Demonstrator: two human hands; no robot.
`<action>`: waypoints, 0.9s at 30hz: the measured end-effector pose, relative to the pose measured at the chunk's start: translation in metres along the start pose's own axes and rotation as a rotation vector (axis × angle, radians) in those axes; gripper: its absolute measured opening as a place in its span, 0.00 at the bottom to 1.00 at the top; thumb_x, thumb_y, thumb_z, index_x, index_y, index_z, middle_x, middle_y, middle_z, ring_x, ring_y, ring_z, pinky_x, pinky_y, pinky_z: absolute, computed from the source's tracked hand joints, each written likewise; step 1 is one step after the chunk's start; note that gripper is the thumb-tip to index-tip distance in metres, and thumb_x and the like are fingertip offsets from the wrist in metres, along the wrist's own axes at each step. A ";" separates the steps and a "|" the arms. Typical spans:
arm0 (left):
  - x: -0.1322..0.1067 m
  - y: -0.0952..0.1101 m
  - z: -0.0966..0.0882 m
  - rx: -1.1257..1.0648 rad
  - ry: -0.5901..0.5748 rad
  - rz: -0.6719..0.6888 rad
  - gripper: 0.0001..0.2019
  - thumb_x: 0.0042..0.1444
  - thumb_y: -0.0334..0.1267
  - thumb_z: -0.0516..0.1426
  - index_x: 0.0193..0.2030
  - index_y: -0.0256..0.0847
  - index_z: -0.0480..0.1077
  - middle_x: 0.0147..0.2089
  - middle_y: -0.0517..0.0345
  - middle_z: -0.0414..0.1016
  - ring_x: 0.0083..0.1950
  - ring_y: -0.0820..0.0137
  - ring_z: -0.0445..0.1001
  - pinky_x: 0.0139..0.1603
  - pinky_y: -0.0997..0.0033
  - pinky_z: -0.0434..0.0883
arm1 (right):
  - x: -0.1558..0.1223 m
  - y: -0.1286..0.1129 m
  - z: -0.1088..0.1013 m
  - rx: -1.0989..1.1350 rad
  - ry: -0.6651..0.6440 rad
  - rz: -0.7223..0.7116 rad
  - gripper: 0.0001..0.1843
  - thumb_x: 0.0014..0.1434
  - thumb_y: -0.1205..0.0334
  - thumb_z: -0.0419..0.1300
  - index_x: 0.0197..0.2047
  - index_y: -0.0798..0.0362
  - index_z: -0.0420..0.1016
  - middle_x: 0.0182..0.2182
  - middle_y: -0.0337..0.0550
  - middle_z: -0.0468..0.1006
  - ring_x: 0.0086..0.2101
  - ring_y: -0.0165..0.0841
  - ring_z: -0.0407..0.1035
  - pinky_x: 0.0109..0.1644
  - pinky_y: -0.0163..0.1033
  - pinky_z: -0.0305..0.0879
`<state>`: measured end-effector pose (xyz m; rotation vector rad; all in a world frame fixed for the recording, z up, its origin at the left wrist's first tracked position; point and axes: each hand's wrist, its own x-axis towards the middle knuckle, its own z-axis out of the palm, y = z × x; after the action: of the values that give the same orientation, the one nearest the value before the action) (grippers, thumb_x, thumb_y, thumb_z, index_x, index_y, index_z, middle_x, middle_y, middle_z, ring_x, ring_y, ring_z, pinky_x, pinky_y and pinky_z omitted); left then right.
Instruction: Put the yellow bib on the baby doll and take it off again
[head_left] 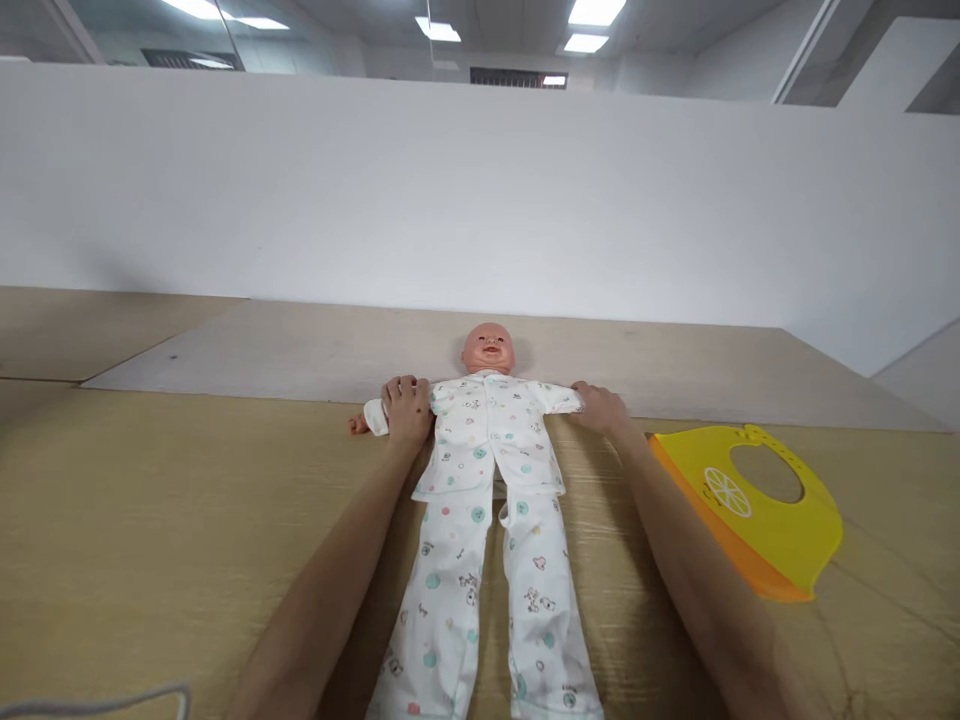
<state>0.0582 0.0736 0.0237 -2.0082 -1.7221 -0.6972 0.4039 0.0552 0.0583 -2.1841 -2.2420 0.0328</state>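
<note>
White pyjama sleeves point(555, 398) sit gripped in both hands: the left hand point(407, 410) curls its fingers over the sleeve at 9 o'clock from the chest, and the right hand point(600, 408) clasps the opposite cuff at 3 o'clock. A baby doll point(488, 350) lies face up between them on a wood-grain table point(150, 520), with a yellow-and-orange bib point(780, 540) lying flat at 4 o'clock from the right hand.

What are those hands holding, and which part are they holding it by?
They hold a baby doll by its pajama sleeves: the left hand is around one sleeve, and the right hand is on the end of the other sleeve.
</note>
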 end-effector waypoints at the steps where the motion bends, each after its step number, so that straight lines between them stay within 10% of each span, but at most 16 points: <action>1: -0.002 0.002 -0.003 -0.021 0.004 0.024 0.16 0.58 0.30 0.46 0.49 0.35 0.70 0.50 0.36 0.69 0.53 0.49 0.63 0.53 0.49 0.59 | -0.001 0.001 0.001 0.001 0.019 0.011 0.26 0.55 0.57 0.55 0.57 0.52 0.62 0.48 0.50 0.73 0.48 0.43 0.67 0.47 0.44 0.58; 14: -0.089 0.006 -0.058 -0.358 0.113 0.460 0.25 0.60 0.37 0.52 0.63 0.39 0.54 0.64 0.32 0.53 0.66 0.47 0.56 0.57 0.43 0.64 | -0.037 -0.027 0.016 -0.050 0.321 -0.169 0.33 0.54 0.62 0.52 0.64 0.52 0.54 0.60 0.50 0.60 0.58 0.46 0.51 0.59 0.51 0.46; 23: -0.144 0.030 -0.105 -0.539 0.016 0.889 0.22 0.57 0.34 0.55 0.57 0.56 0.63 0.58 0.53 0.68 0.63 0.59 0.63 0.59 0.47 0.67 | -0.023 -0.006 0.024 0.010 0.267 0.067 0.29 0.56 0.54 0.54 0.59 0.54 0.62 0.50 0.54 0.67 0.50 0.47 0.58 0.52 0.48 0.52; 27: -0.172 0.049 -0.115 -0.558 -0.185 0.680 0.16 0.58 0.42 0.57 0.54 0.55 0.66 0.59 0.52 0.68 0.56 0.61 0.69 0.55 0.51 0.71 | -0.024 -0.005 0.028 -0.047 0.355 0.038 0.26 0.56 0.58 0.54 0.58 0.54 0.63 0.49 0.53 0.66 0.48 0.45 0.57 0.53 0.48 0.49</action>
<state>0.0738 -0.1376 0.0113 -2.8854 -0.8396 -0.8105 0.3984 0.0310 0.0305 -2.0565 -2.0235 -0.3795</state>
